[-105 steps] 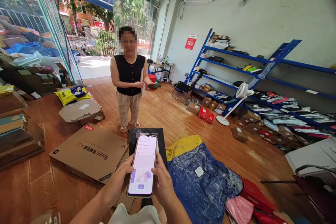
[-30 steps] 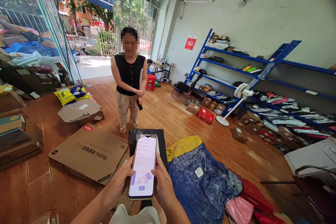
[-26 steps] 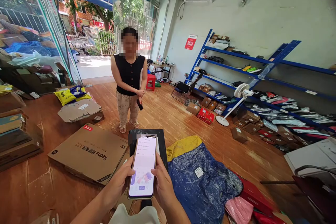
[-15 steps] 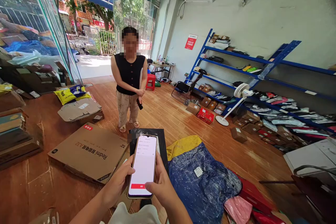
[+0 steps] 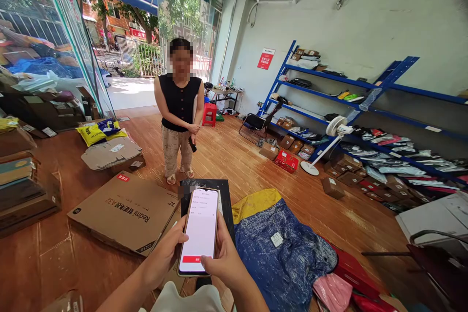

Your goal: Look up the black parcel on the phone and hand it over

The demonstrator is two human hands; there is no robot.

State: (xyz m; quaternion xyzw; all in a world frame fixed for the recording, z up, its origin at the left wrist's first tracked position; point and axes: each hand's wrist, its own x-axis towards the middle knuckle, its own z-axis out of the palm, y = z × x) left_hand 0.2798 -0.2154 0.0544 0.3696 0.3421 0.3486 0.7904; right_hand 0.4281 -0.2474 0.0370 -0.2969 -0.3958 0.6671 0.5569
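I hold a smartphone upright in front of me with both hands. My left hand grips its left edge, fingers curled round the side. My right hand wraps the right edge, and its thumb lies across the bottom of the lit white screen, near a red bar. Beneath the phone a black flat parcel lies on the floor. A large flat Redmi cardboard box lies to the left of my hands, a blue and yellow sack to the right.
A person in a black top stands a few steps ahead, a dark phone in the lowered hand. Blue shelves with parcels line the right wall. A white fan, small boxes and stacked cartons stand on the wooden floor.
The phone screen changed from a page with a picture to a plain white page with a red bar. My right thumb moved over its bottom. The person lowered the hand with the phone.
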